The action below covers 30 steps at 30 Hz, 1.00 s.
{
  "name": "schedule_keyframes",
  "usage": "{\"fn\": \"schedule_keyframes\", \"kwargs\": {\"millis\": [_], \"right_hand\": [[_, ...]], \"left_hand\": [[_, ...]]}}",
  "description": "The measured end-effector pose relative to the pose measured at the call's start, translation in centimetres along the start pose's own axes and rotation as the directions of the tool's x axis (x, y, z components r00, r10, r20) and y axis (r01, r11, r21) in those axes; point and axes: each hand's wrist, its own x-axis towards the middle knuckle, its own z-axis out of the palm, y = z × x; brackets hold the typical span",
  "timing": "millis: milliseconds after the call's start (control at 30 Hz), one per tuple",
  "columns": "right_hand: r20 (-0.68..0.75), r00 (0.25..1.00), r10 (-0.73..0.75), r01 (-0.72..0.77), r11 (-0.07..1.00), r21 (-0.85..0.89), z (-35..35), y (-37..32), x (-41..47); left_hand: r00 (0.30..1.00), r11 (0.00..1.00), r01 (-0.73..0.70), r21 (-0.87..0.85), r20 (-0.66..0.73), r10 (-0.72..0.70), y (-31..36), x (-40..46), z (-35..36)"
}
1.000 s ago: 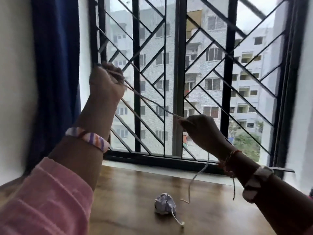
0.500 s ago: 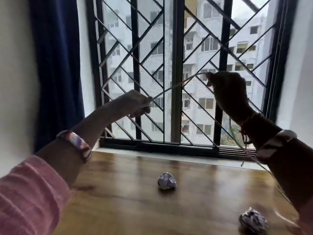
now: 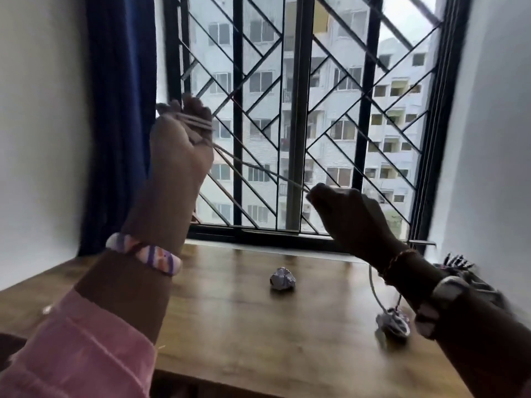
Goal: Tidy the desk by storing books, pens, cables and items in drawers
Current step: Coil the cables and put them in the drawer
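My left hand [image 3: 181, 145] is back up, fist wrapped with cable [image 3: 258, 168] loops; right hand [image 3: 344, 214] has dropped low, pinching the strand – coiling nearly drawer-ready

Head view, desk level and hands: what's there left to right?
Blue curtain → left hand wound with cable → centre paper ball → right hand → right paper ball.

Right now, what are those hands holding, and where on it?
A thin cable. The left hand has several turns wound around its fingers; the right hand pinches the length further along, and the tail hangs down toward the desk.
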Motion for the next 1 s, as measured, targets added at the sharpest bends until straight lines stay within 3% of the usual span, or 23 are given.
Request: {"fn": "schedule_keyframes", "kwargs": {"millis": [67, 100, 133, 200, 233, 267, 300, 333, 367, 400, 433, 467, 500, 567, 667, 767, 833, 900, 933, 967, 1000], "right_hand": [[0.009, 1.000, -0.020, 0.019, 0.993, 0.118, -2.2, -1.2, -1.9], [0.024, 0.997, -0.070, 0.068, 0.994, 0.086, -2.7, -1.6, -2.4], [0.009, 0.993, -0.120, 0.119, 0.991, 0.054, -3.5, -2.0, -2.5], [-0.012, 0.991, -0.130, 0.130, 0.991, 0.013, -4.7, -2.3, -2.2], [-0.056, 0.990, -0.131, 0.132, 0.991, 0.009, -5.3, -2.2, -2.1], [-0.101, 0.988, -0.116, 0.117, 0.993, -0.001, -6.0, -2.1, -2.0], [-0.110, 0.990, -0.086, 0.085, 0.996, -0.011, -6.2, -1.9, -1.9], [-0.111, 0.992, -0.056, 0.054, 0.998, -0.015, -6.6, -1.6, -1.8], [-0.112, 0.993, -0.032, 0.031, 0.999, -0.015, -6.8, -1.2, -1.8], [-0.095, 0.995, 0.007, -0.008, 1.000, -0.008, -6.9, -0.7, -2.0], [-0.088, 0.995, 0.041, -0.040, 0.999, 0.007, -7.0, -0.3, -2.2], [-0.071, 0.994, 0.082, -0.080, 0.997, 0.022, -7.0, 0.0, -2.4], [-0.063, 0.992, 0.112, -0.109, 0.993, 0.045, -6.9, 0.3, -2.5], [-0.013, 0.989, 0.148, -0.147, 0.986, 0.080, -6.4, 0.3, -2.8], [0.145, 0.980, 0.137, -0.156, 0.979, 0.133, -4.7, -0.5, -2.7], [0.277, 0.954, 0.115, -0.199, 0.934, 0.296, -3.4, -1.7, -2.6], [0.348, 0.936, 0.061, -0.167, 0.944, 0.283, -2.7, -2.1, -2.8], [0.375, 0.927, 0.016, -0.116, 0.963, 0.245, -1.9, -2.2, -3.2], [0.378, 0.926, 0.011, -0.102, 0.970, 0.222, -1.6, -2.0, -3.2], [0.366, 0.931, 0.002, -0.080, 0.977, 0.199, -1.3, -1.9, -3.2], [0.348, 0.937, -0.010, -0.055, 0.983, 0.178, -1.0, -1.6, -3.1]], "left_hand": [[0.975, 0.923, -0.192, 0.334, -0.039, 0.217, 0.3, -0.3, -0.8], [0.952, 0.848, -0.229, 0.478, -0.073, 0.298, 0.2, -0.6, -1.1], [0.911, 0.714, -0.276, 0.643, -0.063, 0.408, 0.0, -0.7, -1.5], [0.823, 0.235, -0.328, 0.915, 0.155, 0.546, -0.5, -1.2, -3.0], [0.834, 0.000, -0.340, 0.941, 0.301, 0.462, -0.7, -1.4, -4.2], [0.869, -0.164, -0.367, 0.916, 0.400, 0.292, -0.9, -1.9, -4.9], [0.897, -0.257, -0.404, 0.878, 0.436, 0.078, -1.2, -2.3, -5.7], [0.905, -0.274, -0.425, 0.863, 0.396, -0.156, -1.4, -3.5, -6.0], [0.870, -0.236, -0.403, 0.884, 0.291, -0.397, -1.4, -5.0, -5.7], [0.776, -0.125, -0.299, 0.946, 0.165, -0.609, -1.2, -6.7, -5.1], [0.638, 0.042, -0.089, 0.995, 0.090, -0.764, -1.0, -8.3, -4.4], [0.515, 0.208, 0.151, 0.966, 0.103, -0.851, -0.9, -9.6, -3.6], [0.459, 0.336, 0.353, 0.873, 0.151, -0.875, -0.7, -10.5, -2.9], [0.501, 0.513, 0.572, 0.640, 0.223, -0.836, 0.0, -11.6, -1.1], [0.637, 0.695, 0.622, 0.361, 0.285, -0.717, 0.0, -11.3, 1.4], [0.795, 0.816, 0.575, 0.068, 0.191, -0.576, -0.8, -8.8, 1.9], [0.903, 0.902, 0.429, -0.043, 0.009, -0.429, -0.9, -6.6, 1.0], [0.941, 0.952, 0.251, -0.177, -0.188, -0.283, -1.0, -4.5, -0.1], [0.933, 0.959, 0.184, -0.215, -0.270, -0.239, -1.0, -3.5, -0.7], [0.931, 0.990, 0.106, -0.090, -0.341, -0.130, -1.1, -2.4, -1.8], [0.926, 0.982, 0.036, 0.187, -0.376, 0.037, -1.6, -1.1, -3.1]]}}
